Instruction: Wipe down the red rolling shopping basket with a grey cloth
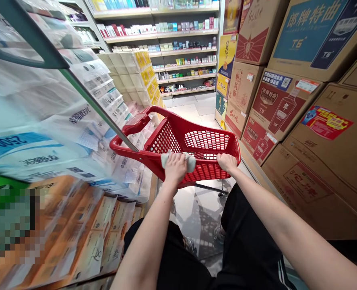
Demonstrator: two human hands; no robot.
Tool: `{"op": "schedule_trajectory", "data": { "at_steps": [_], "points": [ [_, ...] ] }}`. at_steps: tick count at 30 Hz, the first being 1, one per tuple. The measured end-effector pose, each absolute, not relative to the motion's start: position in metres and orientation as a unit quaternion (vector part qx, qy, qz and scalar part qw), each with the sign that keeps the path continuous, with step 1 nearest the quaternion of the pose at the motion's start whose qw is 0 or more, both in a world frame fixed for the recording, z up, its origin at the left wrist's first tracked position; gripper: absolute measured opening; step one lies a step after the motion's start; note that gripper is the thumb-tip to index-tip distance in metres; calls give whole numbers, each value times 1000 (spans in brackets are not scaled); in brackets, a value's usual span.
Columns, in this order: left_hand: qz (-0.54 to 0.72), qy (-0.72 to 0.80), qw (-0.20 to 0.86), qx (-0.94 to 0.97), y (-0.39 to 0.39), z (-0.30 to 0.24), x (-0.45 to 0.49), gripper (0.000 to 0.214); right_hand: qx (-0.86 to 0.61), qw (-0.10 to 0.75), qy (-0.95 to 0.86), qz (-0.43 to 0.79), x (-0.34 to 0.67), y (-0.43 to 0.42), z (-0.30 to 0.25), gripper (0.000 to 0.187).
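A red plastic shopping cart (207, 169) stands sideways in front of me, its basket walls pierced with a grid of holes. My left hand (176, 164) presses a pale folded cloth (191, 162) onto the near rim of the basket, fingers bent over it. Farther right along the same rim, my right hand (227, 162) is wrapped around the edge near the basket's end. The cart's push handle (136, 123) points to the left. Through the holes, the inside of the basket shows only in part.
Wrapped paper packs (84, 84) are stacked close on the left, with orange packs (84, 225) below them. Cardboard cartons (281, 104) form a wall on the right. Shelves of small boxes (186, 52) stand at the back. A grey pole (96, 106) slants across the left side.
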State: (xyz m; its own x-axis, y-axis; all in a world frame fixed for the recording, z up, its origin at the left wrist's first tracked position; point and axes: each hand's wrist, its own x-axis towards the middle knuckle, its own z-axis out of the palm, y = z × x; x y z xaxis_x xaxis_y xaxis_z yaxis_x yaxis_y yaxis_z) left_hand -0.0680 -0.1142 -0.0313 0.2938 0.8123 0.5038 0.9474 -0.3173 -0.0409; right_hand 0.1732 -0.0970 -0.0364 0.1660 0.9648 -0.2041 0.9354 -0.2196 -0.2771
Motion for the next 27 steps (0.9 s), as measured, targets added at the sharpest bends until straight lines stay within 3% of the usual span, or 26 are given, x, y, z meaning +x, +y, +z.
{"op": "schedule_trajectory", "data": {
  "at_steps": [6,18,22,27],
  "points": [
    [-223,-600,219,-736,-109,-19,-105,31,-763,87,-622,153,168,-93,-48,55],
    [-228,-601,136,-754,-118,-56,15,34,-769,83,-619,137,168,-95,-53,56],
    [-205,-584,131,-775,-111,-45,-17,32,-767,85,-621,138,171,-95,-53,57],
    [-205,-615,199,-735,-104,-21,-94,32,-759,96,-629,135,171,-94,-54,56]
  ]
}}
